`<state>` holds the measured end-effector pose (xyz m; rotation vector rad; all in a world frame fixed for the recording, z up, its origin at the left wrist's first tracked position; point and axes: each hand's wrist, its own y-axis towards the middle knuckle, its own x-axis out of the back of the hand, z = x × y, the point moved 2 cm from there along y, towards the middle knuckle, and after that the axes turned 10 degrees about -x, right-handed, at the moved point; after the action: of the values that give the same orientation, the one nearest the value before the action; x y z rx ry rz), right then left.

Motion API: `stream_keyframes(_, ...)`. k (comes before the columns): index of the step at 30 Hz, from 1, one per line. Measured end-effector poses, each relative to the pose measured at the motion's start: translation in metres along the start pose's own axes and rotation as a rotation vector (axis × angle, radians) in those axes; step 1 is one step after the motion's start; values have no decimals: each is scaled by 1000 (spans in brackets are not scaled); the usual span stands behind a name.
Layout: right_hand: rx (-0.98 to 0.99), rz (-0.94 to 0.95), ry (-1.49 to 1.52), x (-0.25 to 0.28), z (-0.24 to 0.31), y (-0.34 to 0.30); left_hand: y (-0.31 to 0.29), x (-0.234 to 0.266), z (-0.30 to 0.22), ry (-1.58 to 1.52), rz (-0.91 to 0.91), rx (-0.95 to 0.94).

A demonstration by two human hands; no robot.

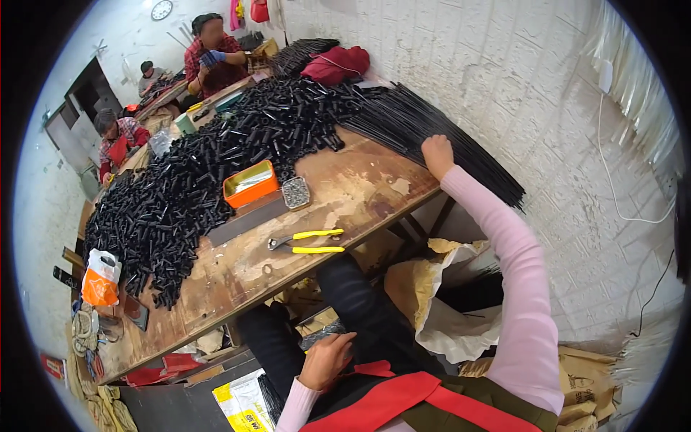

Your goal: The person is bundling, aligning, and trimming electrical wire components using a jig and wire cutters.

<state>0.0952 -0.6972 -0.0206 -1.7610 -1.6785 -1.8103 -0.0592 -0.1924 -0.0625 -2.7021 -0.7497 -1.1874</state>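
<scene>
My right hand (437, 155) reaches to the far right of the table with its fingers curled closed. It touches the near edge of a large bundle of long thin black rods (432, 124); whatever is in its fingers is hidden. Low over my lap, my left hand (327, 361) is loosely bent with its fingers apart, and nothing shows in it. Pincers with yellow handles (317, 234) lie on the wooden table (345, 180) with their jaws to the left. Behind them stand an orange box (249, 193) and a small clear tub of tiny metal pieces (296, 193).
Short black tubes (187, 169) form a big heap across the table. A dark flat strip (247, 222) lies before the orange box. An orange-and-white bag (101, 277) sits at the left end. A sack (461, 335) stands below the table's right side. Several people work farther back.
</scene>
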Motion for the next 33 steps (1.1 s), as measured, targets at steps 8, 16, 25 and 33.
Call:
stream_keyframes(8, -12, 108, 283, 0, -33, 21, -11, 2, 1, -29, -53, -38)
stream_keyframes(16, 15, 340, 363, 43, -51, 95, -32, -4, 20, -52, -154, -98)
stream_keyframes(25, -297, 661, 1380, 149, -16, 135, -26, 21, 4, -19, -150, -186)
stream_keyframes(33, -269, 1233, 2332, 272, 105, 76, 28, 163, -56, -196, -470, -285)
